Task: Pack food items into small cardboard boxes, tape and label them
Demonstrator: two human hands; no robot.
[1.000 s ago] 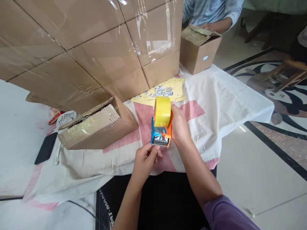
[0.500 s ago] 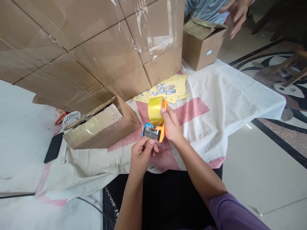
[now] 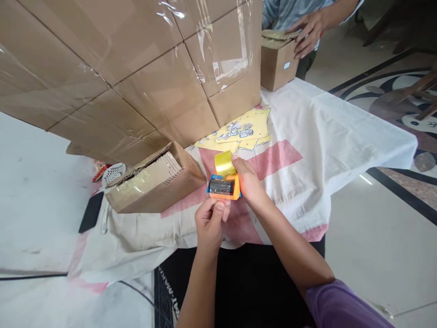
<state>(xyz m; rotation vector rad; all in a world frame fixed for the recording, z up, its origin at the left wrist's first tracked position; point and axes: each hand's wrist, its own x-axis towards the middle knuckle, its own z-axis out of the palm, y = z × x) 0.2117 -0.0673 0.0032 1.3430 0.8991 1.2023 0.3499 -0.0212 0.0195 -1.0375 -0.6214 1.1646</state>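
A tape dispenser [image 3: 223, 187] with an orange and blue frame and a black roller carries a roll of yellowish packing tape [image 3: 224, 163]. My right hand [image 3: 248, 182] is closed around its right side and holds it above the cloth. My left hand [image 3: 212, 217] pinches with thumb and forefinger at the dispenser's lower edge, where shiny film comes over the roller. The tape's end appears to be between those fingers, though it is mostly hidden. Left of the dispenser stands an open cardboard box [image 3: 155, 182] with cardboard pieces inside.
A wall of taped cartons [image 3: 150, 77] rises at the back. Yellow printed sheets [image 3: 239, 132] lie before it on the tablecloth [image 3: 300, 168]. Another person's hand [image 3: 309, 34] touches a carton [image 3: 278, 64] at the far right. A black phone [image 3: 91, 212] lies at the left.
The dispenser has turned in my hands, so its orange front edge and roller now face me. The other person's hand has come down onto the far carton, which has shifted.
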